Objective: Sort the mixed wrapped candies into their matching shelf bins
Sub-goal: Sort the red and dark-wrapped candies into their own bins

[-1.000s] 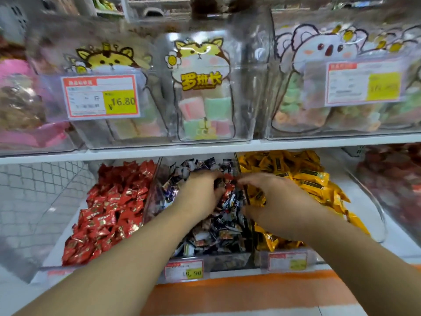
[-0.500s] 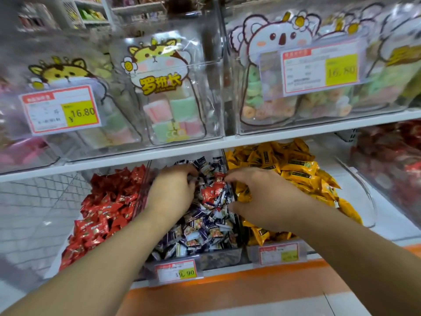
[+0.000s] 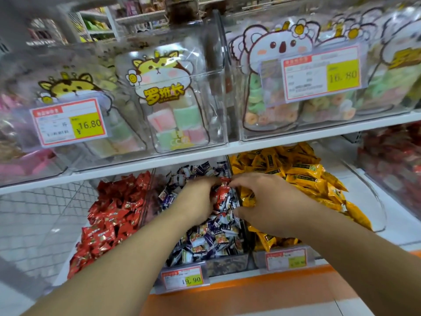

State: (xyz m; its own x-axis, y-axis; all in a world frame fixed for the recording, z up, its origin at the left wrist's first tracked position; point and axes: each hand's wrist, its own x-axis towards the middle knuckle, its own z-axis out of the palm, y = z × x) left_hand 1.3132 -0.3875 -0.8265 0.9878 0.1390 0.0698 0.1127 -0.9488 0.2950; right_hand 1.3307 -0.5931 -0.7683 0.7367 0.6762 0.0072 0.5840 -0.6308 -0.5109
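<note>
Two bare forearms, entering from the bottom edge, no sleeves anywhere along their visible length. No watch, bracelet or band at either wrist. Left hand (image 3: 197, 202) ungloved, no ring visible on the part that shows. Right hand (image 3: 271, 201) likewise ungloved, knuckles and back of hand plain, no ring or mark to be made out. Fingernails too blurred to tell. Nothing else of the body or clothing in view.
</note>
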